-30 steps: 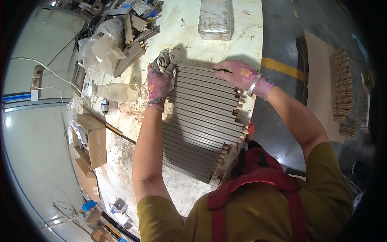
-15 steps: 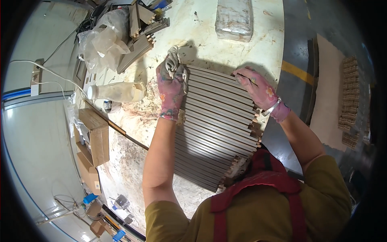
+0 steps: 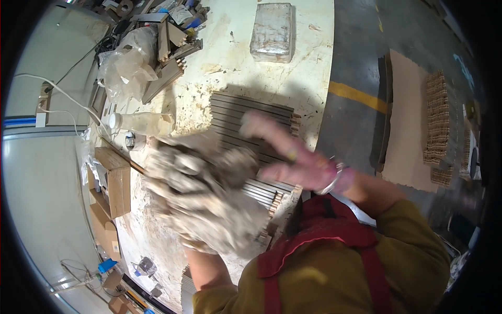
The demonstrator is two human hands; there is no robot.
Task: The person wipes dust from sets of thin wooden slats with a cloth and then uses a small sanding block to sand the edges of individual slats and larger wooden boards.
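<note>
A large crumpled grey-beige rag (image 3: 204, 193), smeared by motion, spreads over the left part of the workpieces. My left hand (image 3: 197, 245) is mostly hidden by it; the forearm runs up to the rag, which the hand grips. My right hand (image 3: 300, 165), in a pink patterned glove with a metal bangle at the wrist, is blurred. Its fingers and thumb are apart, nothing in them, over the right side of the slats. The grey slats (image 3: 251, 107) lie side by side in a row on the table, with wood-coloured notched ends; the rag covers many of them.
A wrapped block (image 3: 272, 32) stands at the table's far side. To the left are a plastic bottle (image 3: 141, 123), a small jar (image 3: 130, 140), a clear plastic bag (image 3: 129, 65), offcuts (image 3: 164, 81) and a cardboard box (image 3: 115, 180). Cardboard sheets (image 3: 410, 120) lie off the table's right edge.
The rag, bunched in my left hand before, is now spread out and nearer to me. My right hand has moved left from the slats' far right corner. The view has shifted right.
</note>
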